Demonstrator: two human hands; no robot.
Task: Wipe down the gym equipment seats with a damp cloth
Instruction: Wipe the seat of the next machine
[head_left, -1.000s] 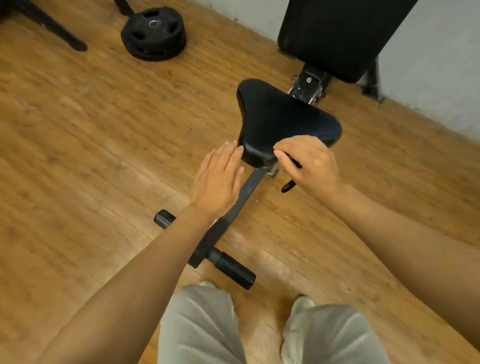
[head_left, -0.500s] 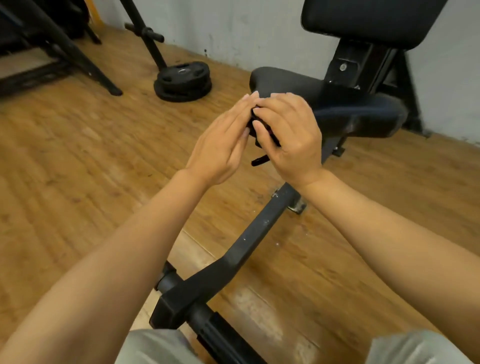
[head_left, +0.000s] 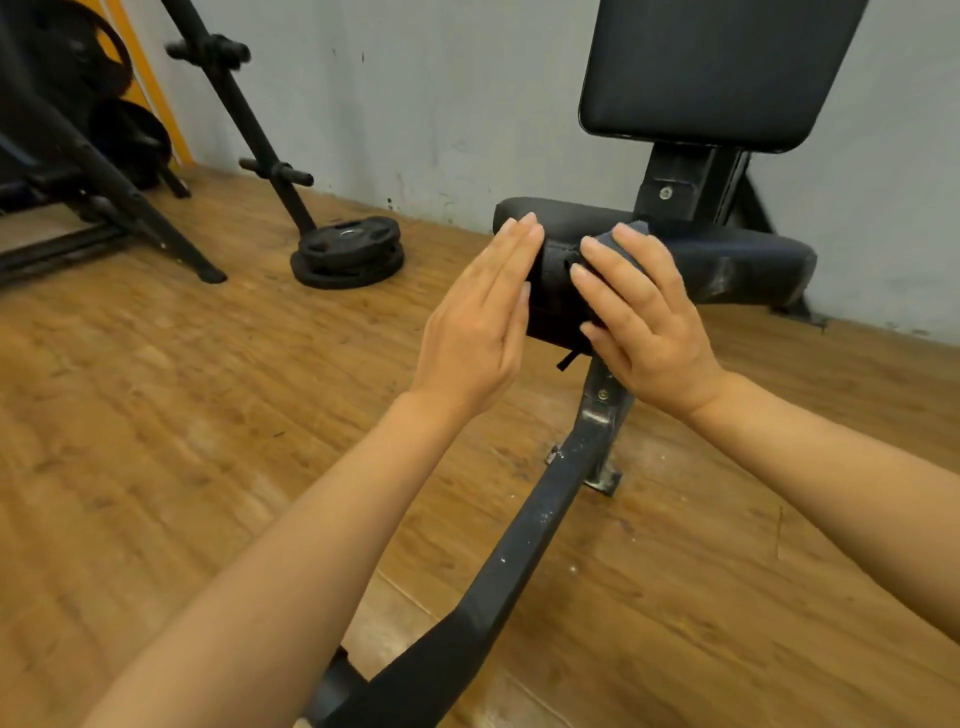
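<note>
Seat: one black padded bench seat (head_left: 727, 260), below one upright backrest (head_left: 717, 73).
Cloth: one dark blue cloth (head_left: 610, 241) on the seat's front edge.
Right hand (head_left: 644, 322): fingers spread, pressing the cloth.
Left hand (head_left: 478, 322): fingers straight, together, touching the seat's left side.
Floor: two stacked weight plates (head_left: 348, 249) on the wooden floor (head_left: 156, 389).

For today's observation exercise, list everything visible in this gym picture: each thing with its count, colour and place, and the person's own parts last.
seat: one, black, centre right, on the bench frame
backrest: one, black, upper right, above the seat
bench frame: one, black, scuffed, running from the seat to the bottom edge
cloth: one, dark blue-grey, on the seat's near end under the right hand
weight plates: small stack, black, on the floor by the wall
floor: one, brown wood
wall: one, grey, behind
left hand: one, fingers straight, against the seat's left side
right hand: one, pressing the cloth
</note>
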